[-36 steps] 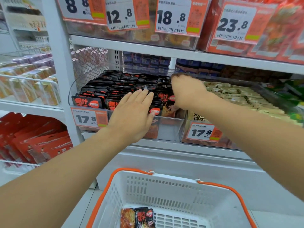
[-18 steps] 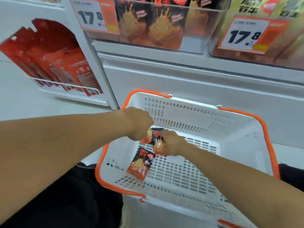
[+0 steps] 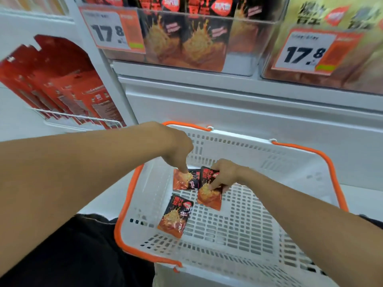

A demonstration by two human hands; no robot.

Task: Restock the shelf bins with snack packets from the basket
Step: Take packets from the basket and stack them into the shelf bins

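A white basket (image 3: pixel 259 241) with an orange rim and handles stands below the shelf. Three black-and-orange snack packets are in it. My right hand (image 3: pixel 222 176) grips one packet (image 3: pixel 209 196), lifted on its edge. My left hand (image 3: pixel 176 148) reaches down and its fingertips pinch the top of a second packet (image 3: pixel 184 181) lying beside it. A third packet (image 3: pixel 175 216) lies loose on the basket floor, nearer to me. Above, a clear shelf bin (image 3: pixel 244 65) holds the same black packets behind a 17.8 price tag (image 3: pixel 112 30).
A second clear bin (image 3: pixel 269 77) with yellow packets and a 17.8 tag sits at the upper right. Red packets (image 3: pixel 62 88) lean in a wire rack at the left. A white shelf upright (image 3: pixel 112 79) stands between rack and bins. My dark-clothed leg is at the bottom left.
One second ago both hands were up in the black-packet bin. They have come down into the basket, and each now has fingers on a packet; the right packet is raised slightly.
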